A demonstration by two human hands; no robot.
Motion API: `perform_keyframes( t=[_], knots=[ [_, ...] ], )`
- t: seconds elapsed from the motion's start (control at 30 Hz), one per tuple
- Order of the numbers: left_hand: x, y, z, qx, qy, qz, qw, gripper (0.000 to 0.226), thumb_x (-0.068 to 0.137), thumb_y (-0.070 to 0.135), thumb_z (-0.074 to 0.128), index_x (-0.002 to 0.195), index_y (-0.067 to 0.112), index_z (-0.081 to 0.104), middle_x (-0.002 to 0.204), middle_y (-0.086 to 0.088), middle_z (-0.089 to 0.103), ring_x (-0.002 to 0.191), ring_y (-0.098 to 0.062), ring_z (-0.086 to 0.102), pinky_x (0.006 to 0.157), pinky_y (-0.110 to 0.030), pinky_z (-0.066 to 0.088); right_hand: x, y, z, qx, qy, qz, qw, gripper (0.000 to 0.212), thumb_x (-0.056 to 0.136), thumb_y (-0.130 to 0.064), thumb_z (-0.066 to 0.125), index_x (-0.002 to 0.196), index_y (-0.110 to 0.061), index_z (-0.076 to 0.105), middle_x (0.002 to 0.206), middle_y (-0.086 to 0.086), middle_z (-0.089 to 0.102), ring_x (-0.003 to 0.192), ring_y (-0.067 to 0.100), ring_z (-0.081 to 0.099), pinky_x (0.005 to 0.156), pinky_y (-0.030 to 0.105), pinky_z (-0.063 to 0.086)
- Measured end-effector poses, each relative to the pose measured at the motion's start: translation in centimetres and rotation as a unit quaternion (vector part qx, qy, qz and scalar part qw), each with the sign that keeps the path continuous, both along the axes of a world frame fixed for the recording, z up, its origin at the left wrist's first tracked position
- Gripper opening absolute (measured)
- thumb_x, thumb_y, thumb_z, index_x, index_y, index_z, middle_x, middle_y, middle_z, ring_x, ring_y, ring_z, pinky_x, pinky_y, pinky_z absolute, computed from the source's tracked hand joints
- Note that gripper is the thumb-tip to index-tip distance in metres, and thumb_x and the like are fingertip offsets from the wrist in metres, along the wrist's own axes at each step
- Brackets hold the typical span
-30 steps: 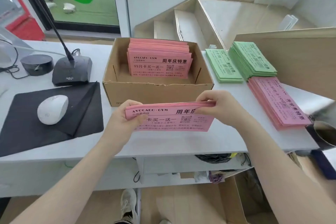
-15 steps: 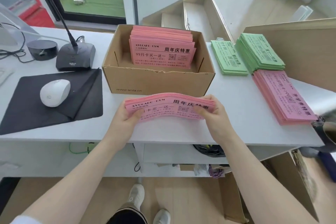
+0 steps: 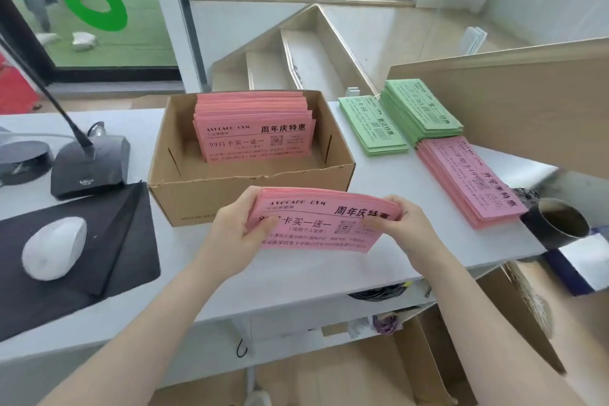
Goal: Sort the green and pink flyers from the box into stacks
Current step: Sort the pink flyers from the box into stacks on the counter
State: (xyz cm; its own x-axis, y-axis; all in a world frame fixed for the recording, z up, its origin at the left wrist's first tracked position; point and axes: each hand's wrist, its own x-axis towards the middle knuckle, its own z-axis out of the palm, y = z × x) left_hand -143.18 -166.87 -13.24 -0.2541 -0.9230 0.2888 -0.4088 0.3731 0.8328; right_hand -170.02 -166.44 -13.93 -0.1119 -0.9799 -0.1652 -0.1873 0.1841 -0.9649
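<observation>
pink paper bundle, left hand, right hand

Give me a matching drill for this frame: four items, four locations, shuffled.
Items:
1. pink bundle
2. green stacks
3. white mouse
4. upright pink flyers

Locations:
A. on the black pad
B. inside the cardboard box
C. held in both hands, left hand and right hand
D. on the desk right of the box

Pairs: 1-C, 2-D, 3-A, 4-B

"周年庆特惠" on held pink flyers
</observation>
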Motion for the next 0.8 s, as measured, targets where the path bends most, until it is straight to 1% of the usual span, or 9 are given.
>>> perform_keyframes(
  t=[0.1, 0.17, 0.3, 0.37, 0.47, 0.57, 0.63, 0.73, 0.8],
  knots=[
    [-1.2, -1.3, 2.4, -0.094, -0.047, -0.050, 0.993, 0.018, 0.084, 0.025, 0.051, 0.101, 0.031, 0.051, 0.087, 0.010, 0.065, 0.077, -0.010, 0.058, 0.064, -0.021, 0.047, -1.1, 0.0, 0.7, 0.014, 0.059, -0.006, 0.998, 0.019, 0.073, -0.001, 0.072, 0.079, -0.012, 0.059, 0.080, 0.005, 0.067, 0.075, 0.018, 0.059, 0.068, 0.025, 0.045],
    [-2.5, -2.3, 3.6, -0.110, -0.042, -0.080, 0.990, 0.021, 0.083, 0.022, 0.051, 0.103, 0.031, 0.051, 0.089, 0.007, 0.066, 0.079, -0.015, 0.060, 0.062, -0.030, 0.050, -1.7, 0.4, 1.4, -0.004, 0.144, -0.003, 0.990, 0.017, 0.074, -0.005, 0.071, 0.080, -0.014, 0.058, 0.082, 0.002, 0.067, 0.074, 0.017, 0.058, 0.066, 0.025, 0.043],
    [-5.9, -3.8, 4.6, -0.109, -0.023, -0.123, 0.986, 0.028, 0.082, 0.015, 0.053, 0.105, 0.032, 0.052, 0.092, 0.003, 0.068, 0.081, -0.018, 0.064, 0.063, -0.040, 0.055, -2.2, 1.4, 3.9, -0.077, 0.341, 0.052, 0.935, 0.012, 0.082, -0.022, 0.067, 0.087, -0.023, 0.056, 0.084, -0.005, 0.058, 0.080, 0.009, 0.050, 0.063, 0.014, 0.036],
    [-8.0, -4.3, 4.8, -0.084, -0.014, -0.150, 0.985, 0.027, 0.082, 0.016, 0.052, 0.106, 0.027, 0.055, 0.093, 0.003, 0.068, 0.080, -0.021, 0.066, 0.061, -0.043, 0.056, -2.8, 1.7, 4.8, -0.104, 0.351, 0.058, 0.929, 0.010, 0.086, -0.026, 0.063, 0.093, -0.025, 0.055, 0.084, -0.008, 0.057, 0.079, 0.006, 0.051, 0.062, 0.013, 0.037],
    [-11.6, -5.2, 5.0, -0.057, -0.009, -0.170, 0.984, 0.026, 0.083, 0.012, 0.056, 0.108, 0.020, 0.059, 0.091, 0.007, 0.068, 0.078, -0.012, 0.065, 0.063, -0.031, 0.055, -5.0, 1.4, 5.3, -0.090, 0.344, 0.047, 0.934, 0.010, 0.090, -0.031, 0.056, 0.098, -0.025, 0.056, 0.089, -0.006, 0.063, 0.080, 0.011, 0.060, 0.066, 0.030, 0.051],
    [-15.6, -6.3, 4.9, 0.020, 0.051, -0.146, 0.988, 0.028, 0.083, 0.006, 0.062, 0.106, 0.021, 0.061, 0.090, 0.015, 0.066, 0.077, 0.003, 0.063, 0.066, -0.014, 0.051, -8.1, 0.7, 5.7, -0.041, 0.302, 0.031, 0.952, 0.004, 0.091, -0.028, 0.055, 0.095, -0.030, 0.054, 0.090, -0.011, 0.065, 0.080, 0.004, 0.063, 0.068, 0.029, 0.053],
    [-18.5, -7.3, 4.3, 0.102, 0.119, -0.110, 0.982, 0.023, 0.084, 0.008, 0.064, 0.103, 0.021, 0.059, 0.095, 0.008, 0.066, 0.083, -0.010, 0.066, 0.073, -0.024, 0.055, -10.8, -0.1, 5.7, -0.026, 0.293, 0.015, 0.956, 0.009, 0.090, -0.027, 0.057, 0.098, -0.025, 0.057, 0.091, -0.011, 0.065, 0.081, 0.005, 0.064, 0.072, 0.032, 0.054],
    [-22.8, -8.9, 2.9, 0.291, 0.251, -0.064, 0.921, 0.017, 0.089, 0.009, 0.059, 0.103, 0.017, 0.053, 0.100, -0.007, 0.066, 0.082, -0.019, 0.067, 0.077, -0.031, 0.056, -15.0, -1.5, 5.4, -0.007, 0.259, -0.025, 0.966, 0.016, 0.089, -0.028, 0.059, 0.104, -0.022, 0.059, 0.097, -0.007, 0.067, 0.084, 0.012, 0.067, 0.076, 0.038, 0.055],
    [-25.6, -9.5, 1.6, 0.390, 0.281, -0.070, 0.874, 0.028, 0.090, 0.011, 0.058, 0.116, 0.012, 0.047, 0.101, -0.011, 0.066, 0.083, -0.021, 0.068, 0.078, -0.028, 0.057, -17.5, -2.5, 5.0, 0.019, 0.183, -0.062, 0.981, 0.017, 0.091, -0.026, 0.056, 0.108, -0.022, 0.057, 0.100, -0.006, 0.069, 0.083, 0.010, 0.069, 0.071, 0.031, 0.055]
  ],
)
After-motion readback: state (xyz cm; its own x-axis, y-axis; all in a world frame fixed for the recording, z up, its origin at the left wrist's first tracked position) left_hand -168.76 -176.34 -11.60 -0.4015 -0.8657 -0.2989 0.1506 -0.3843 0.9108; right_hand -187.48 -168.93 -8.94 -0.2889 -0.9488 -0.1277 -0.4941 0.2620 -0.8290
